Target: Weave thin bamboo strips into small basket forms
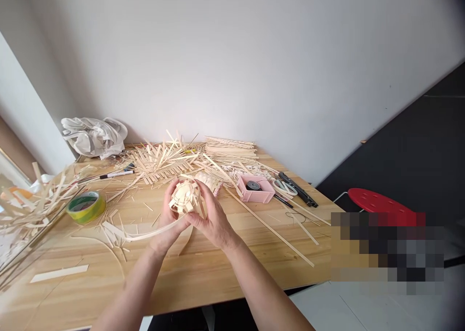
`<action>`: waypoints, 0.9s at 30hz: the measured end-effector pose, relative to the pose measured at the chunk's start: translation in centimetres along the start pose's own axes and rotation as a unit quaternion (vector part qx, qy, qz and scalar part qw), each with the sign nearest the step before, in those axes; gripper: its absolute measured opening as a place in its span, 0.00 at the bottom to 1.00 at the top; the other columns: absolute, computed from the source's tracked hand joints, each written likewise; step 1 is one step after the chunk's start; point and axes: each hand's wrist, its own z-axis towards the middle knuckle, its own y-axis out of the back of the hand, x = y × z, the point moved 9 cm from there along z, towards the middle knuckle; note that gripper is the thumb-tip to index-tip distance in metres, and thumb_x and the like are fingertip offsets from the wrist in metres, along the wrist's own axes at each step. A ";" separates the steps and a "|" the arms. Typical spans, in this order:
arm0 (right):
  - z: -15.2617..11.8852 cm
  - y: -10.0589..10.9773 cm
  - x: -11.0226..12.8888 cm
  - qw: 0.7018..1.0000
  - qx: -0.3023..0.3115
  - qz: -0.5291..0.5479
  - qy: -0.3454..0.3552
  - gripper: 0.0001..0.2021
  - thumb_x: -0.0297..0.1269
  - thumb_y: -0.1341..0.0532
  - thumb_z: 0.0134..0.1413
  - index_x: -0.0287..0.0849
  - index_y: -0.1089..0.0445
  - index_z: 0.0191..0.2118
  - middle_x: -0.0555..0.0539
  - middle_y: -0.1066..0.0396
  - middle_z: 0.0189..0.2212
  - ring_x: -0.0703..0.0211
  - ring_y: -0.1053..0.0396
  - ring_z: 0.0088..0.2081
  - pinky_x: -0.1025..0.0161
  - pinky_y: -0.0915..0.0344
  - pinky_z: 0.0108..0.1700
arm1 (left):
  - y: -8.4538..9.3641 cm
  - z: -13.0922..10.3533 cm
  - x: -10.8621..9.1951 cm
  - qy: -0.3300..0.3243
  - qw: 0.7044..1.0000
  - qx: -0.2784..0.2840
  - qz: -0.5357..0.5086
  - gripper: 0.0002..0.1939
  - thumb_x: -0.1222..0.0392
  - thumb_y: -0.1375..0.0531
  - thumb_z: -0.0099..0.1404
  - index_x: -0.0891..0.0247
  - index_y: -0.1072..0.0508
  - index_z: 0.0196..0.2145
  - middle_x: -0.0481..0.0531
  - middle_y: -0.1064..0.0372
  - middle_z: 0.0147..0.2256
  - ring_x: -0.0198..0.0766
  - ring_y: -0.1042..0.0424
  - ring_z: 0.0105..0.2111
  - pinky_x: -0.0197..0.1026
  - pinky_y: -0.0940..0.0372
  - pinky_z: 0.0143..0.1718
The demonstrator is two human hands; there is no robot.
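- Wall (232, 55), one, pale and plain, rises behind everything.
- One wooden table (196, 282) stands before it.
- One red stool seat (378, 202) shows beyond the table's right end.
- Two heaps of loose strips, too tangled to count: a middle heap (160, 164) near the wall and a left heap (29, 202) at the table's left side.
- One crumpled white bundle (94, 134), bag or cloth, sits at the far left corner.
- One stack of straight strips (230, 147) lies right of the middle heap.
- Two hands: the left hand (172, 219) curls its fingers round the left of a woven piece, the right hand (214, 219) grips its right side, thumb in front.
- One pink box (258, 195), right of the hands.
- One round woven piece (186, 195), held between both palms above the table; one long strip (156, 232) trails leftward from the hands.
- One tape roll (85, 210), left of the hands.
- One pair of white-handled scissors (285, 186), just beside the box.
- One marker (116, 174), beyond the tape.
- One dark spool (253, 185), inside the box.
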 end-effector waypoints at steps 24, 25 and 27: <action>-0.6 1.1 -1.7 0.993 -0.085 -0.081 0.027 0.35 0.58 0.57 0.56 0.40 0.61 0.62 0.38 0.54 0.61 0.49 0.55 0.62 0.49 0.51 0.60 | -3.0 0.8 3.0 0.094 0.991 -0.036 -0.093 0.43 0.62 0.35 0.47 0.47 0.48 0.58 0.48 0.42 0.56 0.46 0.43 0.57 0.47 0.42 0.56; -0.6 1.1 -1.9 0.993 -0.087 -0.081 0.023 0.35 0.58 0.57 0.56 0.40 0.61 0.62 0.38 0.54 0.61 0.49 0.54 0.62 0.49 0.51 0.60 | -3.3 0.8 3.2 0.100 0.990 -0.025 -0.101 0.40 0.61 0.35 0.48 0.48 0.46 0.57 0.48 0.41 0.55 0.46 0.42 0.56 0.49 0.43 0.56; -0.6 1.1 -1.9 0.992 -0.093 -0.084 0.022 0.35 0.58 0.57 0.56 0.40 0.60 0.62 0.38 0.53 0.61 0.48 0.54 0.62 0.48 0.52 0.61 | -3.6 0.7 3.4 0.108 0.990 -0.006 -0.094 0.31 0.57 0.36 0.50 0.54 0.37 0.53 0.52 0.36 0.52 0.48 0.40 0.55 0.52 0.44 0.56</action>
